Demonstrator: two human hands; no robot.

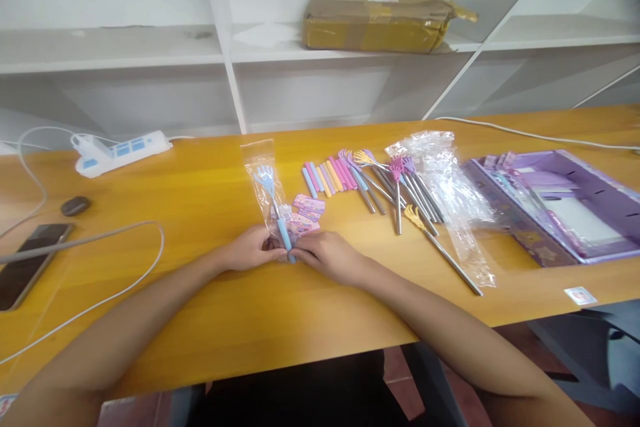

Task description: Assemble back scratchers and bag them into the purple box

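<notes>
A back scratcher with a light blue claw head and blue handle (284, 235) points away from me. Its claw and metal rod lie within the outline of a clear plastic bag (252, 161). Whether the handle is inside the bag too, I cannot tell. My left hand (251, 249) is closed at the handle's left side, thumb against its lower end. From the right, my right hand (331, 256) pinches the same end. Small pink and purple printed cards (305, 219) lie just beyond my fingers, partly hidden by my right hand.
Coloured handle tubes (327, 177) lie in a row, beside several back scratchers with bare metal rods (424, 195). Clear bags (450, 180) are heaped rightward, near a purple box (555, 240). A power strip (125, 152), phone (34, 260) and cables occupy the left. A taped parcel (375, 21) rests on the shelf.
</notes>
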